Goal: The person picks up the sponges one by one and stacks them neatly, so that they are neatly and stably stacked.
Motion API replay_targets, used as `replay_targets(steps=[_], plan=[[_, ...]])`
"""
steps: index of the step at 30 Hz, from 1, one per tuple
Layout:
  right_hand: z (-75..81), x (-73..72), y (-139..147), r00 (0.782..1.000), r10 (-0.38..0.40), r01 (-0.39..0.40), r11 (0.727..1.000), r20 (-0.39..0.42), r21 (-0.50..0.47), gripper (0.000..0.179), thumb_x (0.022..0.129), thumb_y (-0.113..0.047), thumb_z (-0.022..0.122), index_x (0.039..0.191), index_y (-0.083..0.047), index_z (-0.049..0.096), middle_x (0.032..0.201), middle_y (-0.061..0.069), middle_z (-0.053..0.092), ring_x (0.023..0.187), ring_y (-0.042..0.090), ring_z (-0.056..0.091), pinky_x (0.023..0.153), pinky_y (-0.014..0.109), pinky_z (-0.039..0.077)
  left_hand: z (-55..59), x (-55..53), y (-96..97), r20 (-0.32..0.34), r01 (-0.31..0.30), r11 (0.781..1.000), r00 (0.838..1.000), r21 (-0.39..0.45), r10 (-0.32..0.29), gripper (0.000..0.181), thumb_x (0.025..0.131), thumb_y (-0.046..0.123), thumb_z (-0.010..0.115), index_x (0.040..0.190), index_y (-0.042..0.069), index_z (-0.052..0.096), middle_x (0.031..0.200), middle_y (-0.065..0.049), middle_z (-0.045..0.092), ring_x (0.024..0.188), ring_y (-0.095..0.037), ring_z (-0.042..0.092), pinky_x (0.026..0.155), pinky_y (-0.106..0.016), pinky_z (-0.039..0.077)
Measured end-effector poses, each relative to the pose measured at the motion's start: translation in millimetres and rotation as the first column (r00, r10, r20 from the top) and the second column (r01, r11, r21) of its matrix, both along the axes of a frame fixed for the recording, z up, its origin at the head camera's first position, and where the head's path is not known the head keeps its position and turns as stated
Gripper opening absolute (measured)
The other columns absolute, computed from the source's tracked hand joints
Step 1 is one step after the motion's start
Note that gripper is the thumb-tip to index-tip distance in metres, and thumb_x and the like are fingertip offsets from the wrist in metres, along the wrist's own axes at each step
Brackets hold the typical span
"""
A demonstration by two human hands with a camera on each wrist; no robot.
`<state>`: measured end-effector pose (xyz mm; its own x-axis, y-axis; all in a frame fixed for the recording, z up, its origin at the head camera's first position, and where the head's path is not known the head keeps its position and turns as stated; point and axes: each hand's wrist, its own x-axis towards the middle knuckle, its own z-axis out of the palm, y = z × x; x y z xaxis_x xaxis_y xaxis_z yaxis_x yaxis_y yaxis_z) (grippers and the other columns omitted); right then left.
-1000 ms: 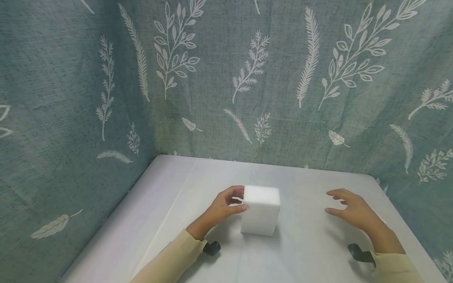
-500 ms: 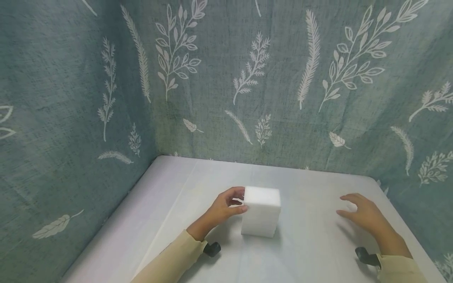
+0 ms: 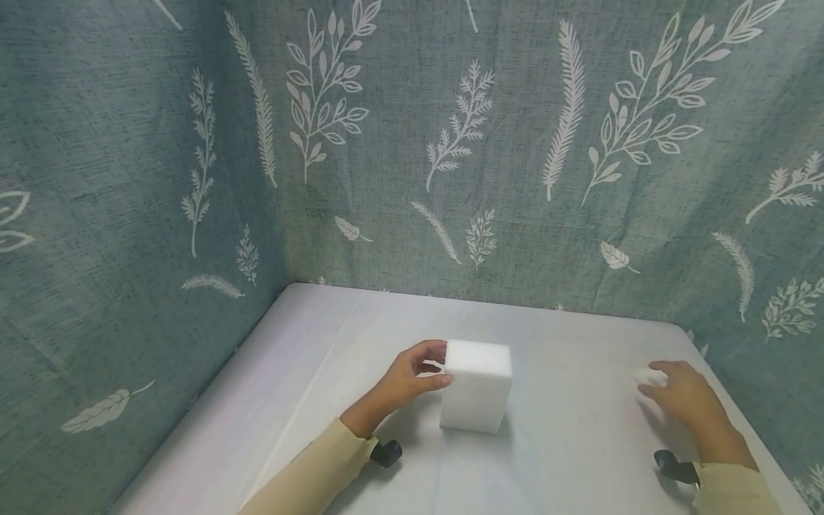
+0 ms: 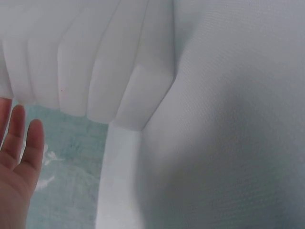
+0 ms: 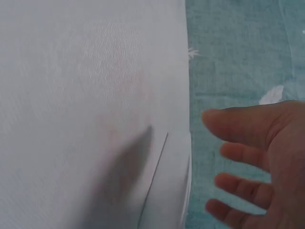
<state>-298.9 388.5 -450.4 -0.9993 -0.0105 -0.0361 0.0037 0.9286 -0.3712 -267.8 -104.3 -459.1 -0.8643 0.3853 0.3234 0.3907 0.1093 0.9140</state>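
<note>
A stack of several smooth white slabs (image 3: 478, 390) stands upright in the middle of the table, its seams showing in the left wrist view. My left hand (image 3: 417, 370) touches its left side near the top, thumb at the near edge and index finger reaching behind. In the left wrist view the fingers (image 4: 33, 148) look nearly straight, tips close to the slabs. My right hand (image 3: 687, 393) is over the table's right side, thumb and fingers apart. A small white piece (image 3: 649, 377) shows at its fingertips; in the right wrist view a white slab (image 5: 167, 179) lies left of the spread fingers.
The table (image 3: 566, 458) is covered in smooth white. Blue-green curtains (image 3: 386, 143) with white leaf prints hang behind it and along both sides. A dark camera (image 3: 676, 468) sits at the right wrist, another dark camera (image 3: 386, 453) at the left wrist.
My right hand has moved to the right, away from the stack, and the small white piece has come into view at its fingertips. The left hand and the stack have stayed put.
</note>
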Motion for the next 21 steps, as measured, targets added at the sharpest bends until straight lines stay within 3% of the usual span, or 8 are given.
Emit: replay_targets(steps=[5,14,21], plan=[[-4.7,-4.9,10.5,0.998,-0.028,0.027,1.000,0.061,0.014,0.078,0.087,-0.044,0.068,0.131,0.015,0.041,0.129,0.044,0.032,0.118,0.064,0.029,0.094,0.073,0.027,2.7,0.9,0.7,0.003,-0.011,1.000,1.000,-0.014,0.011,0.058,0.084,0.012,0.076,0.136,0.006,0.051,0.124,-0.011,0.059,0.116,-0.030,0.054,0.099,-0.051,0.044],[-5.8,-6.2,15.5,0.976,-0.095,0.088,0.995,0.196,0.043,0.084,0.088,-0.047,0.065,0.135,0.014,0.034,0.134,0.046,0.029,0.122,0.064,0.027,0.095,0.073,0.028,5.8,-0.3,0.6,-0.014,-0.006,1.000,1.000,-0.005,0.006,0.058,0.084,0.024,0.077,0.136,0.013,0.052,0.121,-0.005,0.061,0.112,-0.021,0.055,0.098,-0.047,0.045],[-6.7,-4.5,17.5,0.982,-0.086,0.082,0.996,0.171,0.033,0.078,0.088,-0.041,0.066,0.134,0.013,0.034,0.130,0.045,0.032,0.116,0.064,0.033,0.091,0.073,0.032,9.7,-0.6,2.6,-0.022,0.008,1.000,1.000,0.016,-0.008,0.058,0.084,0.023,0.077,0.135,0.014,0.053,0.121,-0.005,0.060,0.112,-0.022,0.055,0.099,-0.048,0.044]])
